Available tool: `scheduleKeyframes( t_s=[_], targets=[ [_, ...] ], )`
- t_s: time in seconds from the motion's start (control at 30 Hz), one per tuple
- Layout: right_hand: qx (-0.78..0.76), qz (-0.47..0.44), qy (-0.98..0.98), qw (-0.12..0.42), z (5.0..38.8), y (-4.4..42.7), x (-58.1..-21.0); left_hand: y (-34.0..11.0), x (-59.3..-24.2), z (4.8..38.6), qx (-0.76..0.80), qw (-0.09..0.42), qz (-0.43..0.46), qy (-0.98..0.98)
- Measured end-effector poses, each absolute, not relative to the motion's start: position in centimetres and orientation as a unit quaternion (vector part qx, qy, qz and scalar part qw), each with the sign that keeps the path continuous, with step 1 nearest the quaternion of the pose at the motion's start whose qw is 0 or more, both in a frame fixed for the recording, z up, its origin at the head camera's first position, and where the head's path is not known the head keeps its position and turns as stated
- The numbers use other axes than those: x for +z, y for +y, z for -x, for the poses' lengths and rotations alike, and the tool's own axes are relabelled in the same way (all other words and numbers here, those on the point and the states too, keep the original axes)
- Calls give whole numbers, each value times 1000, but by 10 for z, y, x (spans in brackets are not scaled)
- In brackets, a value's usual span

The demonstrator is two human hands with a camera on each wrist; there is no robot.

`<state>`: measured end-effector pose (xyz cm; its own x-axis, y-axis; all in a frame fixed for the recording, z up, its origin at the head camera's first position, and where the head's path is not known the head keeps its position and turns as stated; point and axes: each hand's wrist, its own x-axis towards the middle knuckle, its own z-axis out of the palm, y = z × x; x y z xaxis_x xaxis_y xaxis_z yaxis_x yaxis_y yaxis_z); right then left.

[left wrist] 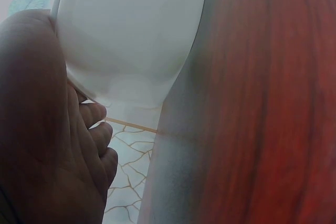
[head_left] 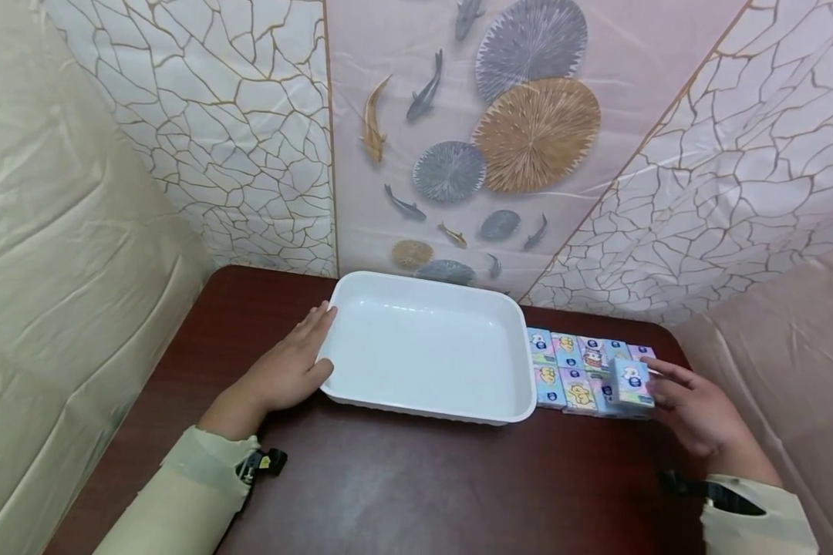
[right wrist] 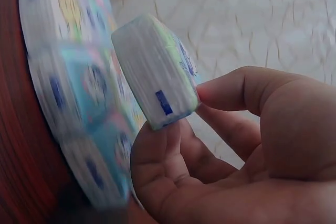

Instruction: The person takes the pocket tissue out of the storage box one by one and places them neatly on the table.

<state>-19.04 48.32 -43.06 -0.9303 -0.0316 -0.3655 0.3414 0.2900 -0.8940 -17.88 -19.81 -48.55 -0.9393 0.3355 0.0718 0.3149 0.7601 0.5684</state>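
A white rectangular tray (head_left: 430,347) stands at the back of the dark wooden table. My left hand (head_left: 284,366) rests against its left side, fingertips and thumb touching the rim; in the left wrist view the hand (left wrist: 58,124) lies along the tray's outer wall (left wrist: 131,35). To the right of the tray, small tissue packs (head_left: 578,391) with cartoon prints lie in two rows. Above the right end of these rows, my right hand (head_left: 697,408) pinches one tissue pack (head_left: 632,381) between thumb and fingers. The right wrist view shows this pack (right wrist: 155,72) tilted and lifted off the others.
Reddish-brown table surface (head_left: 389,486) stretches in front of the tray. A patterned curtain (head_left: 250,131) hangs right behind the table, and beige padded covers (head_left: 62,254) flank both sides. Dark wrist-worn devices (head_left: 260,465) sit on the sleeves.
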Motion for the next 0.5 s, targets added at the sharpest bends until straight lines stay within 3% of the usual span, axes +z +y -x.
scheduleKeyframes(
  t_s=[0.5],
  targets=[
    [-625,-188,740,164,195,545,-437,-199,-486,180,301,17,-178,937]
  ],
)
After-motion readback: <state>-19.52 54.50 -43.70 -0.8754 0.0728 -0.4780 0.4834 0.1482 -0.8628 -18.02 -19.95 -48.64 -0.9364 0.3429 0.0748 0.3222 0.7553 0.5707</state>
